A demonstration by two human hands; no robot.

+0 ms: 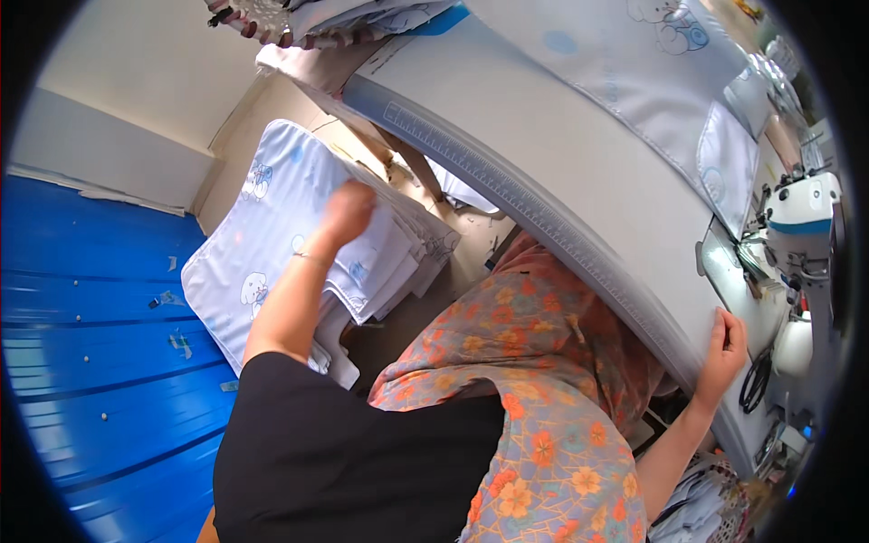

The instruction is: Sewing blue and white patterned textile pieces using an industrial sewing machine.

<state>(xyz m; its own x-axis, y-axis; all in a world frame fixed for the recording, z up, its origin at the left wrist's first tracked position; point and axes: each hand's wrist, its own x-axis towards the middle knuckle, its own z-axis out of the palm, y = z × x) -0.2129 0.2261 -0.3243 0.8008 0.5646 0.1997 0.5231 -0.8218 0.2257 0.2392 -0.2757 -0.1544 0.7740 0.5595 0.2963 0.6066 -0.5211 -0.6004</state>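
My left hand is curled closed over a stack of white fabric pieces with blue cartoon animal prints and rounded corners. Whatever its fingers grip, if anything, is hidden beneath the hand. The stack sits low on the left, below the table's level, its layers fanned along the right side. At the right, my right hand rests by the front edge of the grey-white sewing table. Its fingers are drawn together, and no thing shows in them. Just beyond that hand stands a white sewing machine.
A printed ruler strip follows the table's curved front edge. More printed white fabric lies across the tabletop. A woven basket holds fabric at the upper left; blue panels cover the left side. A black cable hangs near my right hand.
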